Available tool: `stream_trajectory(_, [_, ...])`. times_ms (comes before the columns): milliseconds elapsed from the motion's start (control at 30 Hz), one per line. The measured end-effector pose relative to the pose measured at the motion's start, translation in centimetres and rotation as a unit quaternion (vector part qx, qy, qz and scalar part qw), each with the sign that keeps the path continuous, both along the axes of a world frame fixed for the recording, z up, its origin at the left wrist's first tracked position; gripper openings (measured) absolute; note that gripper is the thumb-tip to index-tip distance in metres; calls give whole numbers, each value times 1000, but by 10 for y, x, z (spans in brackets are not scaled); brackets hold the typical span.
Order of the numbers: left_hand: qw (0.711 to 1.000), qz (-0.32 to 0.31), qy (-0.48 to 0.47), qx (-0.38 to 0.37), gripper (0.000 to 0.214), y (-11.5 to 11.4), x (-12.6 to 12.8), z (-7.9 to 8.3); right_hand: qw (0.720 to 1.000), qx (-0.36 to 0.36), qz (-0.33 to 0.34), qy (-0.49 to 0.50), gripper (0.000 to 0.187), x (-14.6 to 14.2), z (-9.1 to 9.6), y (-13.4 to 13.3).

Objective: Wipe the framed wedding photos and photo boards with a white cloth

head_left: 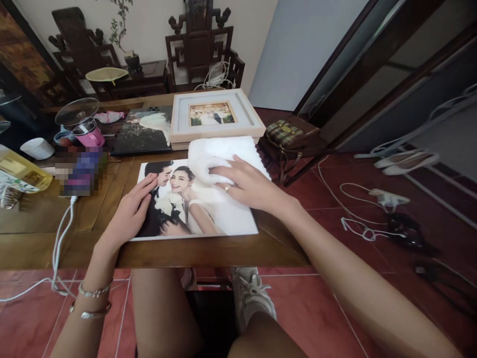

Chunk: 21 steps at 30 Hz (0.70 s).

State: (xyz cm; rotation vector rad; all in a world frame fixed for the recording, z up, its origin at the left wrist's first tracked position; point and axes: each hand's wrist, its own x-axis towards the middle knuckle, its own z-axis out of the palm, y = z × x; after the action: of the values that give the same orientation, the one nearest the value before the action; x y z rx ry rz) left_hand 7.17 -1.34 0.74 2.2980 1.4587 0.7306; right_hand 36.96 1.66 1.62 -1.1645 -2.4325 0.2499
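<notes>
A wedding photo panel [208,216] lies flat near the front edge of the wooden table. My left hand [128,206] rests on the panel's left side with its fingers stretched out. On the upper right of the panel, my right hand [242,186] presses a fluffy white cloth [223,149], its fingers bent into the fabric. The cloth hides the panel's upper right corner and spreads back toward a pale wooden picture frame [218,132]. A ring shows on one right-hand finger.
Behind lies a dark photo panel [143,129]. On the left stand a pink mug [89,134], a white cup [37,148] and a bottle of yellow liquid [24,171]. A white cable [57,243] hangs over the front edge. A plaid bag [285,133] sits at right.
</notes>
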Motion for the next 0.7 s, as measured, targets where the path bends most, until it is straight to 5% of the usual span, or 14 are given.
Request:
stream_trajectory(133, [1000,5,0,3,46,0,-1,-2,1000,12,-17,-21,42,-8,2,-5])
stream_trajectory(433, [1000,7,-4,5,46,2,-1,-5,994,1,105,10,38,-10,1,-118])
stream_trajectory(533, [1000,1,-7,0,46,2,-2,-4,994,-6,105,10,43,-10,3,-107])
stream_trajectory(700, [1000,-2,-13,-8,47,0,-2,-3,999,18,50,-9,48,-15,4,-42])
